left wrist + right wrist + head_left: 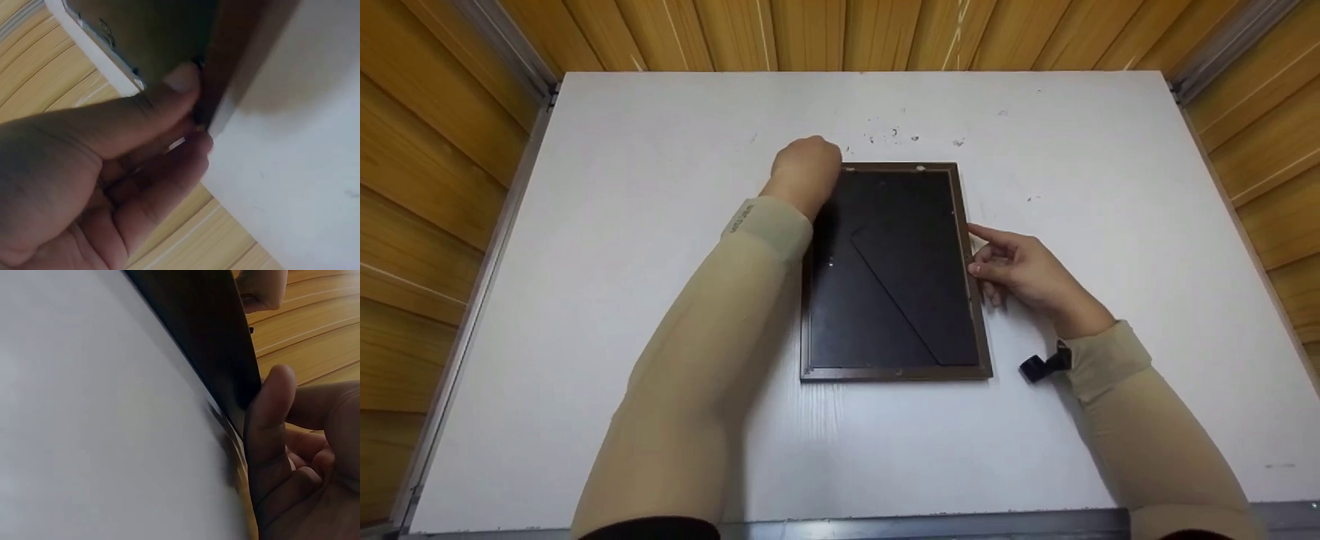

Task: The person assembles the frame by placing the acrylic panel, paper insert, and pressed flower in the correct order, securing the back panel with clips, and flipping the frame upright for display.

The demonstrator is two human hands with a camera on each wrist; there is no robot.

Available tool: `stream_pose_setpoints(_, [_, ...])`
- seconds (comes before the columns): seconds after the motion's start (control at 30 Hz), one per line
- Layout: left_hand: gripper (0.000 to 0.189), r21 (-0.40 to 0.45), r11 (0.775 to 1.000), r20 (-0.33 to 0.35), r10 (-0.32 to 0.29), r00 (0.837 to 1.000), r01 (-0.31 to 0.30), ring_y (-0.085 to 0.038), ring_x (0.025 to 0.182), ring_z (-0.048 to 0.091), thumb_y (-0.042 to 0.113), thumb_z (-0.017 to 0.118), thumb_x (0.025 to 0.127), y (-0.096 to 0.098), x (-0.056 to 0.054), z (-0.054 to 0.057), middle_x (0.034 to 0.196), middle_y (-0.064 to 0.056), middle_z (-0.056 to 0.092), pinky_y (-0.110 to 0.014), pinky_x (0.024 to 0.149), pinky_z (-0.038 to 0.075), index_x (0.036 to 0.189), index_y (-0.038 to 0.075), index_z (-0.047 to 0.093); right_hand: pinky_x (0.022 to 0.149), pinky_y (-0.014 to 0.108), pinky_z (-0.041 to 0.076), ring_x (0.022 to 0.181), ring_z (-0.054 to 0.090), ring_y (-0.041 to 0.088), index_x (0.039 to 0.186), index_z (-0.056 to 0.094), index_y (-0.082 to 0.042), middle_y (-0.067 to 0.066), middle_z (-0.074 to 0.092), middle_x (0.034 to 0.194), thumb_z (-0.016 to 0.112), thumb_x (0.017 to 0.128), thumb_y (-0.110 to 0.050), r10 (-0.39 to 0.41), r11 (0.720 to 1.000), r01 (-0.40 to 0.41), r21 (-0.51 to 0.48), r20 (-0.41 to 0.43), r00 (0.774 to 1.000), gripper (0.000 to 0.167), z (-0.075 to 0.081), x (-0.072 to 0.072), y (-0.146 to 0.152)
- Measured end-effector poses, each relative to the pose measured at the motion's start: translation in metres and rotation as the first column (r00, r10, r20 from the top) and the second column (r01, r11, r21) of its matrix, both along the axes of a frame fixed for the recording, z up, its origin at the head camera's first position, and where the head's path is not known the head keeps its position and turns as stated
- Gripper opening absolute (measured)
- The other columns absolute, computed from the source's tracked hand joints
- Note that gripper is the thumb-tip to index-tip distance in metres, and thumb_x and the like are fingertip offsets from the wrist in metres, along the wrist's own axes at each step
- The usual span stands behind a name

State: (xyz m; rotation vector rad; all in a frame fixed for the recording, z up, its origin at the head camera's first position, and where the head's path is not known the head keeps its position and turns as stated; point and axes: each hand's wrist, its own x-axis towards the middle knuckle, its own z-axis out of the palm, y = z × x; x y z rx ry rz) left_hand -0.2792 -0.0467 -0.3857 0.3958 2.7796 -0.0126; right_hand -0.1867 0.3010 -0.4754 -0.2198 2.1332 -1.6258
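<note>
A picture frame (896,373) lies back side up on the white table, showing its black backing board (900,225) with a slanted stand outline. At its upper left corner is my left hand (808,169); in the left wrist view the thumb (183,79) lies on the backing beside the brown rim, and the fingertips (199,146) meet the corner's outer side, pinching it. My right hand (1027,270) rests against the right edge, where index finger and thumb (275,394) touch the outer side. Its other fingers are loosely bent and hold nothing visible.
The white table (660,150) has small dark marks beyond the frame. Wood-patterned panels (810,37) stand behind it and at both sides. A black strap piece (1042,366) sticks out from the right sleeve cuff. Small metal tabs (921,168) show along the frame's top inner edge.
</note>
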Motion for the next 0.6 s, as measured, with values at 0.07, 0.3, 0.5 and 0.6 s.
stream_pose_setpoints(0.07, [0.039, 0.085, 0.996, 0.017, -0.012, 1.0, 0.01, -0.036, 0.123, 0.077, 0.015, 0.084, 0.104, -0.014, 0.009, -0.002, 0.136, -0.024, 0.077, -0.046, 0.107, 0.067, 0.135, -0.007, 0.075, 0.052, 0.024, 0.059, 0.058, 0.065, 0.007, 0.174, 0.036, 0.004, -0.005, 0.072, 0.093, 0.067, 0.106, 0.009, 0.004, 1.0, -0.004, 0.005, -0.004, 1.0, 0.075, 0.001, -0.001, 0.001])
stream_pose_setpoints(0.3, [0.073, 0.331, 0.941, 0.078, -0.103, 0.992, 0.072, -0.04, 0.155, 0.06, 0.05, 0.089, 0.098, -0.068, 0.059, -0.032, 0.169, -0.017, 0.059, -0.054, 0.131, 0.049, 0.15, 0.001, 0.071, 0.054, 0.025, 0.06, 0.059, 0.065, 0.007, 0.175, 0.038, -0.001, -0.004, 0.073, 0.096, 0.069, 0.107, 0.004, 0.013, 1.0, -0.013, 0.028, 0.012, 1.0, 0.075, -0.001, -0.001, 0.0])
stream_pose_setpoints(0.5, [0.071, 0.448, 0.874, -0.023, -0.2, 0.979, 0.189, -0.039, 0.153, 0.063, 0.051, 0.097, 0.088, -0.09, 0.102, -0.043, 0.165, -0.011, 0.065, -0.054, 0.13, 0.05, 0.141, 0.006, 0.079, 0.054, 0.026, 0.06, 0.059, 0.065, 0.007, 0.175, 0.038, -0.002, -0.004, 0.073, 0.095, 0.07, 0.108, 0.003, 0.017, 1.0, -0.018, 0.019, 0.015, 1.0, 0.075, 0.0, -0.002, 0.002])
stream_pose_setpoints(0.6, [0.063, 0.445, 0.859, -0.088, -0.24, 0.967, 0.254, -0.037, 0.144, 0.07, 0.047, 0.1, 0.085, -0.094, 0.116, -0.043, 0.158, -0.01, 0.071, -0.053, 0.123, 0.056, 0.13, 0.006, 0.085, 0.054, 0.025, 0.06, 0.059, 0.065, 0.007, 0.175, 0.038, -0.002, -0.004, 0.073, 0.094, 0.07, 0.107, 0.002, 0.016, 1.0, -0.016, 0.016, 0.009, 1.0, 0.075, -0.001, -0.001, 0.003])
